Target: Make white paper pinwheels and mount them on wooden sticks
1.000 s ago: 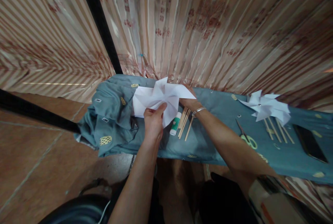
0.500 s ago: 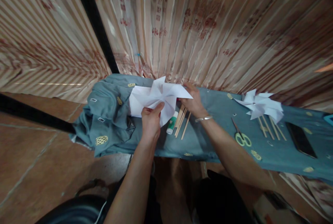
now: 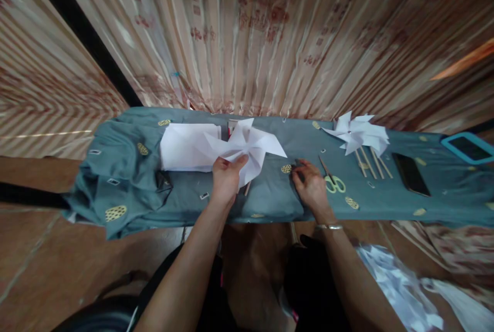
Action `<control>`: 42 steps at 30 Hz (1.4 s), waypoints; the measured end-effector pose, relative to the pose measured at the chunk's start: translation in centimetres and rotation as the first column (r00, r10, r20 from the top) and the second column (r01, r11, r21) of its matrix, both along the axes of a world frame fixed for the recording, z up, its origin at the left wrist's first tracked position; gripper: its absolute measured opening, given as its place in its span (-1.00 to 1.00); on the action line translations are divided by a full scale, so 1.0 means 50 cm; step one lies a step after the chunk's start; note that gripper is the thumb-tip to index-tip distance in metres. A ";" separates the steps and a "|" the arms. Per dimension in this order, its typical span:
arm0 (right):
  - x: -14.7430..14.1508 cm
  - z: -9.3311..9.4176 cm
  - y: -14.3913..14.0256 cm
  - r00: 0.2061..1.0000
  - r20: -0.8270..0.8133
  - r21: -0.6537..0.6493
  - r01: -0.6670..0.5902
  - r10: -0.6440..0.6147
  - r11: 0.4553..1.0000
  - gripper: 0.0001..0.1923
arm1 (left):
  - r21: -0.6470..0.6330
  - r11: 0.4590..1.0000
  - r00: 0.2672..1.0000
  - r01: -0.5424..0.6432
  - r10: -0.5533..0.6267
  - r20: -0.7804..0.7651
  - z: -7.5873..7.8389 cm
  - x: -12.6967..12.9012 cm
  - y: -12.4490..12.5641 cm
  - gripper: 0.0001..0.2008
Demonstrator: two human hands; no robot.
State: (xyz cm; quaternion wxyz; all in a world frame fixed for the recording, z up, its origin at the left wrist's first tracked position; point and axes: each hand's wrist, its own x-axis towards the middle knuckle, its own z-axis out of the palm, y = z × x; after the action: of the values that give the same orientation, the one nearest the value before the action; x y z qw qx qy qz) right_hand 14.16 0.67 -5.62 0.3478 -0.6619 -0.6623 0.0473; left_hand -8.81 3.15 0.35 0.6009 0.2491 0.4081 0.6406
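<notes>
A white paper pinwheel (image 3: 249, 149) is pinched at its middle by my left hand (image 3: 226, 180), thumb on top. It is held over a stack of white paper (image 3: 189, 146). The end of a wooden stick (image 3: 247, 188) peeks out below the pinwheel. My right hand (image 3: 311, 185) rests low on the cloth, fingers curled and thumb close to the index finger; anything between them is too small to see. Just right of it lie scissors (image 3: 335, 184) with pale green handles. Part of a red and white box (image 3: 232, 126) shows behind the pinwheel.
A blue-green patterned cloth (image 3: 270, 203) covers the long narrow bench. Finished pinwheels (image 3: 358, 134) on several sticks (image 3: 372, 162) lie at the right, beside a black phone (image 3: 411, 174) and a blue-framed device (image 3: 471, 147). A plastic bag of folded paper (image 3: 401, 288) is at lower right. Curtains hang behind.
My right hand has moved from behind the pinwheel to the cloth near the scissors. The pinwheel, still in my left hand, now covers the glue stick and most of the sticks. The view has turned right.
</notes>
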 end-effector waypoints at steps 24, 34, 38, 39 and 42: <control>0.023 -0.011 0.019 0.971 -0.237 -0.101 -0.030 0.005 0.994 -0.89 | -0.050 0.992 0.989 0.114 -0.118 -0.092 -0.035 0.116 0.040 -0.63; 0.013 -0.013 0.000 0.975 -0.217 -0.070 -0.065 0.048 0.995 -0.92 | -0.041 0.987 0.985 0.158 -0.160 -0.068 -0.045 0.120 0.043 -0.64; 0.010 -0.013 0.000 0.955 -0.296 -0.072 -0.057 0.033 0.996 -0.92 | -0.002 0.987 0.983 0.162 -0.162 -0.090 -0.043 0.123 0.042 -0.66; 0.015 -0.013 -0.001 0.947 -0.322 -0.079 -0.053 0.025 0.996 -0.91 | 0.007 0.988 0.983 0.155 -0.153 -0.102 -0.043 0.123 0.042 -0.66; 0.047 -0.007 -0.005 0.914 -0.405 -0.103 -0.016 -0.027 0.995 -0.87 | 0.034 0.990 0.982 0.137 -0.131 -0.138 -0.041 0.123 0.042 -0.68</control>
State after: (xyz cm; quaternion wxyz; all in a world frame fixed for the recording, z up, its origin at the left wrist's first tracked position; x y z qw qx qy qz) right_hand 16.52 0.42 -5.97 0.4427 -0.6568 -0.5705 0.2170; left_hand -2.65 5.27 -1.72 0.6079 0.3318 0.4163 0.5891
